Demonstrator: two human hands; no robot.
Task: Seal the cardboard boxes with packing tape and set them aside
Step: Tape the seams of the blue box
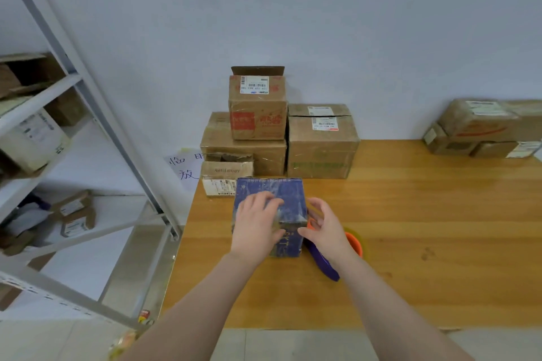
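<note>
A small blue box (289, 193) with shiny tape over its top stands on the wooden table (410, 228), near the left edge. My left hand (256, 224) lies flat on the box's top and near front corner, fingers spread and pressing. My right hand (324, 227) is at the box's right side, thumb touching the front face, fingers loosely curved above a tape dispenser (325, 264) with an orange roll and purple handle that lies on the table beside the box.
Brown cardboard boxes (258, 123) are stacked against the wall behind the blue box, the top one with a raised flap. More boxes (481, 129) sit at the far right. A metal shelf rack (58, 114) with parcels stands left of the table.
</note>
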